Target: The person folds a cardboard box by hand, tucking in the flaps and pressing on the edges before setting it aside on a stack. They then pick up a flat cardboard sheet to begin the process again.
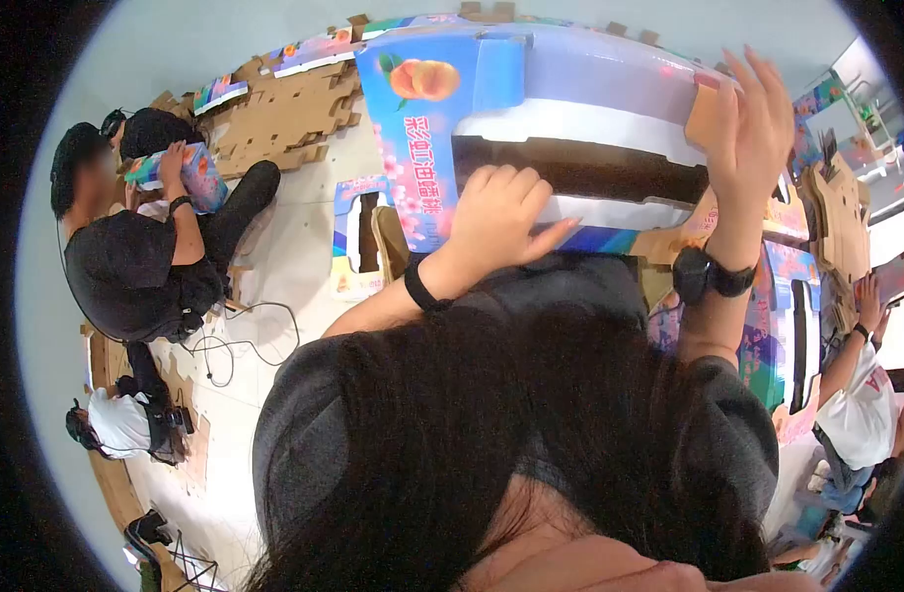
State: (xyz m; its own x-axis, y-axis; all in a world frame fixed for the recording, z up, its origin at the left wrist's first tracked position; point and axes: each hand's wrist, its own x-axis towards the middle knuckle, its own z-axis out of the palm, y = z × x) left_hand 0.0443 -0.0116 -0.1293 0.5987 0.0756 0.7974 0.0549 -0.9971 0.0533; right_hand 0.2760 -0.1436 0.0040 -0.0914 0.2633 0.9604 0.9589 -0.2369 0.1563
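Clearly, the carton (405, 148) was at 12 o'clock, blue and shiny, with printed peaches and red characters; its long opening showed brown inside. The left hand (501, 215) rested on its near side, fingers half curled, thumb apart. The right hand (753, 133) was open at its 2 o'clock end, fingers slightly spread.

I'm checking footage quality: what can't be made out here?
All head view:
- Box: interior lost in the slot's darkness; underside faces away.
- Left hand: fingertips curled out of sight.
- Seated co-worker: face blurred.
- Far-right people: small, partly cut off by the dark lens border.
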